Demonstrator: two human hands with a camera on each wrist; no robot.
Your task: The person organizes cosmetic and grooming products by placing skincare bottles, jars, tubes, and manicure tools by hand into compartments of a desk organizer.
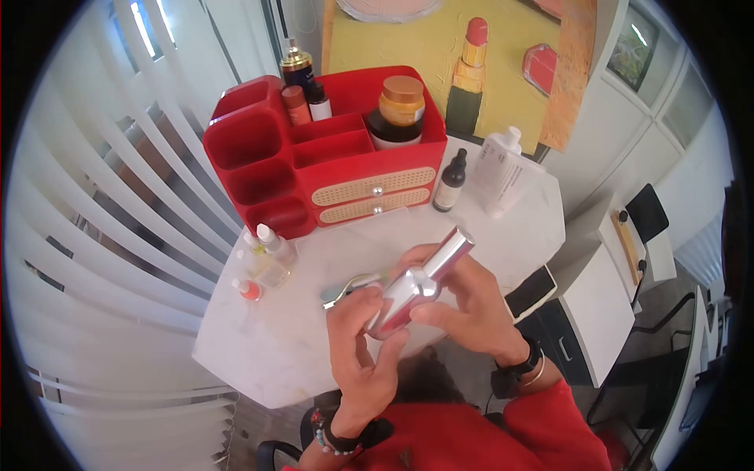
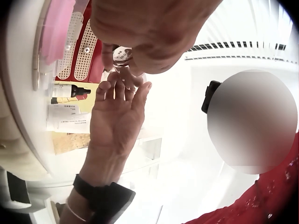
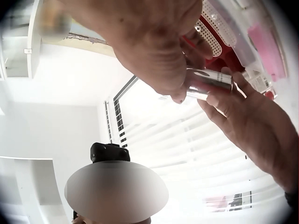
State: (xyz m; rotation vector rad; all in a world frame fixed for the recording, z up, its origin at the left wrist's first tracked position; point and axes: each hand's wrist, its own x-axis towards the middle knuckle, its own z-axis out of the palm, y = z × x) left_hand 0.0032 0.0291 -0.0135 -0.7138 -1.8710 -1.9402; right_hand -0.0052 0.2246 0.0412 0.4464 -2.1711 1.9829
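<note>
I hold a shiny silver bottle (image 1: 416, 282) tilted above the white marble table (image 1: 259, 345), its cap end pointing up and right. My left hand (image 1: 369, 314) grips the wide lower body from the left. My right hand (image 1: 440, 302) curls round it from the right, thumb on the near side. In the left wrist view the bottle's base (image 2: 122, 56) shows between the left hand (image 2: 149, 32) and the right hand's fingertips (image 2: 124, 88). In the right wrist view the bottle's silver body (image 3: 210, 84) lies between the right hand (image 3: 149, 46) and the left hand's fingers (image 3: 233, 102).
A red organizer (image 1: 259, 157) with two drawers stands at the back, holding a gold-lidded jar (image 1: 400, 102) and small bottles. A dark dropper bottle (image 1: 450, 182) and a white pump bottle (image 1: 503, 177) stand to its right. Small clear bottles (image 1: 271, 255) and a metal tool (image 1: 345, 289) lie left of my hands.
</note>
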